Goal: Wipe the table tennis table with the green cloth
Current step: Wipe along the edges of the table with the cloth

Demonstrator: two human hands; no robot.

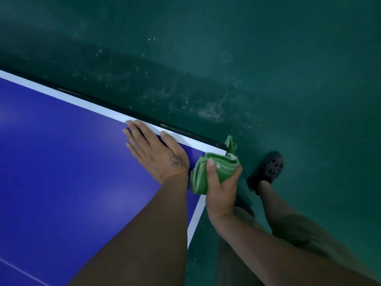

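GRIP: I'm clenching the right grip point(221, 193) round the bunched green cloth point(217, 165) | PLACE: cloth is sitting over a corner of the surface point(61, 151) | OTHER: left grip point(156, 153) is lying flat, released, just beside | NEXT: blue field is stretching leftward

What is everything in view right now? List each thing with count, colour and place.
table: one, blue with white edge lines, fills the left and bottom, its corner right of centre
cloth: one, green, bunched at the table corner, one end hanging past it
floor: one, dark green, scuffed, top and right
shoe: one, black, with holes, on the floor right of the corner
left hand: one, flat on the table beside the corner, fingers straight
right hand: one, grips the cloth at the corner
leg: one clearly seen, bare, above the shoe
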